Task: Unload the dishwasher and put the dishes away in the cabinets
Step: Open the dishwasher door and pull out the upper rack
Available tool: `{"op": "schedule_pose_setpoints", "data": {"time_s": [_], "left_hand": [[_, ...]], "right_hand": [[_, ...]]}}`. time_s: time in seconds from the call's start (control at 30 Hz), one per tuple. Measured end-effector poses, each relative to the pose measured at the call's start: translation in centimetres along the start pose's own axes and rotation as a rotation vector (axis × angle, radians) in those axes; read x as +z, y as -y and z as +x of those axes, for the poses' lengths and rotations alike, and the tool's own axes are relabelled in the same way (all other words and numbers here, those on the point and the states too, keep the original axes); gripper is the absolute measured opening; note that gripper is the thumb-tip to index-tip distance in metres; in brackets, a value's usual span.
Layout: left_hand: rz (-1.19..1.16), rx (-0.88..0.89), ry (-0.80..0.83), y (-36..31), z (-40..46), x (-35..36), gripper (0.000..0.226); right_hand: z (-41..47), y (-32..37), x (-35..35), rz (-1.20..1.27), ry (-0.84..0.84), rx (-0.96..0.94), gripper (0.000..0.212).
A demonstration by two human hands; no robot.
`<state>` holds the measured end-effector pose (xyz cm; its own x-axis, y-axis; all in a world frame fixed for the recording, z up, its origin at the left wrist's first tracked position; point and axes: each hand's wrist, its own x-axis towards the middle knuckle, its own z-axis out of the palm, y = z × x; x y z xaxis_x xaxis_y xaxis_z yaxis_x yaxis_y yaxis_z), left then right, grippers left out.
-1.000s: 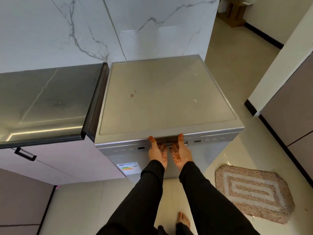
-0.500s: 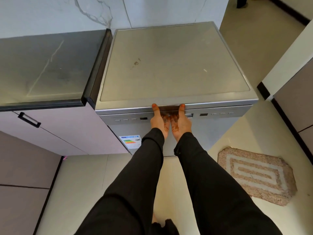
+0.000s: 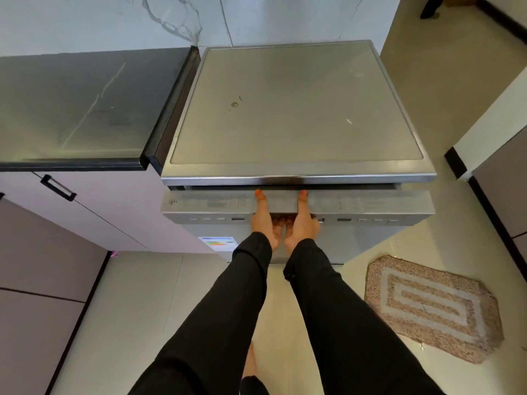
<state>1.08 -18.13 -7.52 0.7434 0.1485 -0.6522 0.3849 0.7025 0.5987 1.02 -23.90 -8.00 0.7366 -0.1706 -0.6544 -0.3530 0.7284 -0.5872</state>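
Observation:
A freestanding silver dishwasher (image 3: 296, 109) stands below me, seen from above. Its door (image 3: 370, 208) is tipped open a crack, so a dark gap shows under the top edge and the door's upper rim with printed markings is visible. My left hand (image 3: 263, 220) and my right hand (image 3: 302, 223) sit side by side at the door's middle. Their fingers are curled into the recessed handle and both thumbs lie on the door's rim. No dishes are visible; the inside is hidden.
A dark countertop (image 3: 71, 109) adjoins the dishwasher on the left, with pale cabinet fronts and a black handle (image 3: 58, 188) beneath. A pink patterned mat (image 3: 430, 306) lies on the tiled floor at right. A wall corner (image 3: 484, 132) juts in at far right.
The dishwasher door has come away from the body by a small gap, pulled toward me by both hands. The camera has tilted further down over the machine.

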Motion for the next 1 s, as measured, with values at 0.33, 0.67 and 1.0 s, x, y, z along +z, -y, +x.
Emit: {"op": "schedule_pose_setpoints", "data": {"time_s": [0.33,0.67,1.0], "left_hand": [[-0.067,-0.102,-0.038,5.6,-7.5,-6.3,0.054],[-0.17,-0.234,-0.123,10.0,-11.9,-11.5,0.08],[-0.038,-0.355,-0.24,16.5,-12.3,-19.3,0.093]], "right_hand": [[-7.2,-3.0,-8.2,-0.014,-0.05,0.136,0.054],[-11.2,-7.2,-14.9,-0.005,-0.081,0.202,0.082],[-13.1,-12.5,-20.9,-0.115,-0.279,0.202,0.061]]}}
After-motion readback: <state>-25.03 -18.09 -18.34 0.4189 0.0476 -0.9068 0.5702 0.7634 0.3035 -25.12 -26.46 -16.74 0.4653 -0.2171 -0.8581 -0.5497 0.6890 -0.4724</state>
